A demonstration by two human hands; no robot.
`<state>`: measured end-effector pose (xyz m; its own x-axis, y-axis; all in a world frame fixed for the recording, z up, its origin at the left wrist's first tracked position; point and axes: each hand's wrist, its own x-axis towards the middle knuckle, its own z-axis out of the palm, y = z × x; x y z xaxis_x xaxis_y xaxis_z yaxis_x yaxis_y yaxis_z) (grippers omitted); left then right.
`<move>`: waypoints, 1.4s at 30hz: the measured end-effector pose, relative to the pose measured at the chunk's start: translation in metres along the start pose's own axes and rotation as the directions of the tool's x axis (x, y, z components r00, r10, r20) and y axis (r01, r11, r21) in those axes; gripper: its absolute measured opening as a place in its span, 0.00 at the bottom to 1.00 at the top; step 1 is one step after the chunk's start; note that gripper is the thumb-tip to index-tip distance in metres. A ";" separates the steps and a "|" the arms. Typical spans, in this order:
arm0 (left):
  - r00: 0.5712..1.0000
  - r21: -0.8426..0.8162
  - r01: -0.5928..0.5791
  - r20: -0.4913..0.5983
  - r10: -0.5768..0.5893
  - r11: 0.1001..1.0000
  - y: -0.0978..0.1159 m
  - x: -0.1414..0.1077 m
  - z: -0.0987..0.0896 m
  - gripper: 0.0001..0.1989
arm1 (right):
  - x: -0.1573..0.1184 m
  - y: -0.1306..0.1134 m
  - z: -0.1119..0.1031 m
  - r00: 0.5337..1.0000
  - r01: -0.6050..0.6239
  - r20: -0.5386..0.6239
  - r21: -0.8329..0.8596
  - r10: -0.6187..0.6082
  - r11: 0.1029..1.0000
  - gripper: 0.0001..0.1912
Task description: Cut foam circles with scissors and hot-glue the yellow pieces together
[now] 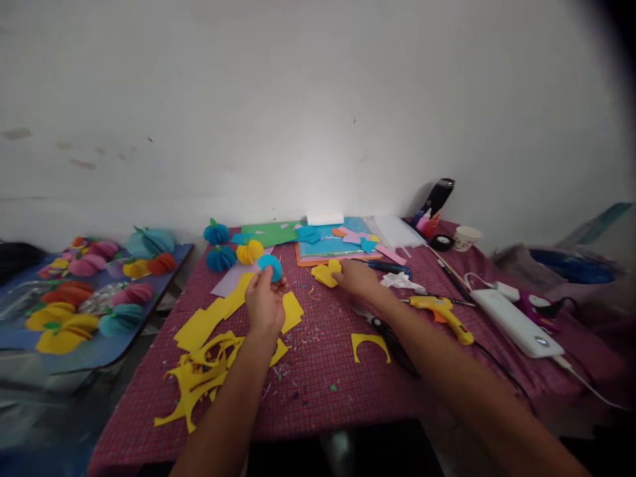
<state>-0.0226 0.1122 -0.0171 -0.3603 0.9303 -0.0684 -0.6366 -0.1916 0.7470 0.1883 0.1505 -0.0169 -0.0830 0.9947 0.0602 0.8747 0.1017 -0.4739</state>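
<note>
Between the thumb and fingers of my left hand point(265, 301) is a blue paper circle point(269, 267), held up above the table. My right hand point(358, 278) reaches across to a small pile of yellow paper circles point(326, 273), its fingertips closed at the pile's right edge. Yellow paper sheets point(201, 326) and curled yellow offcuts point(199, 381) lie around my left forearm. Partly under my right forearm are scissors point(380, 324), near an arched yellow scrap point(370, 344).
On the right are a yellow glue gun point(442, 311), a white power bank point(517, 324), a paper cup point(466, 238) and a black flask point(440, 195). Folded paper pumpkins point(221, 258) stand at back left; more paper pumpkins point(69, 324) cover the blue side table point(94, 354).
</note>
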 end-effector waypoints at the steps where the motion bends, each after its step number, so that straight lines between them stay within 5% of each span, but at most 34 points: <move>1: 1.000 -0.004 -0.007 -0.013 0.007 1.000 0.000 0.001 -0.001 0.15 | -0.003 -0.009 0.005 1.000 0.016 0.001 -0.027 -0.016 1.000 0.14; 6: 0.993 -0.024 -0.096 -0.077 0.094 0.995 0.008 0.009 -0.006 0.14 | -0.043 -0.065 0.041 0.975 0.176 0.153 -0.088 -0.161 0.980 0.19; 9: 0.987 -0.049 -0.123 -0.113 0.117 0.991 0.014 0.014 -0.009 0.13 | -0.059 -0.090 0.062 0.975 0.163 0.176 -0.145 -0.137 0.976 0.32; 11: 0.987 -0.047 -0.117 -0.117 0.111 0.992 0.015 0.016 -0.010 0.13 | -0.060 -0.097 0.071 0.976 0.137 0.191 -0.172 -0.103 0.976 0.32; 16: 0.993 -0.042 -0.087 -0.089 0.083 0.995 0.013 0.015 -0.009 0.13 | -0.055 -0.097 0.076 0.974 0.096 0.219 -0.186 -0.054 0.978 0.20; 22: 0.992 -0.047 -0.086 -0.098 0.082 0.995 0.014 0.016 -0.010 0.13 | -0.064 -0.098 0.077 0.985 0.089 0.161 -0.180 -0.060 0.980 0.29; 32: 0.995 -0.030 -0.067 -0.073 0.065 0.997 0.011 0.014 -0.009 0.14 | -0.067 -0.092 0.075 0.985 0.125 0.142 -0.182 -0.099 0.975 0.15; 42: 0.997 -0.022 -0.059 -0.050 0.058 0.998 0.009 0.013 -0.010 0.14 | -0.066 -0.091 0.078 0.982 0.134 0.155 -0.186 -0.106 0.973 0.12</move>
<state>-0.0398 0.1197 -0.0172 -0.4302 0.9009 -0.0576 -0.6287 -0.2532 0.7353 0.0769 0.0761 -0.0464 -0.2480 0.9684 -0.0268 0.9289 0.2299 -0.2902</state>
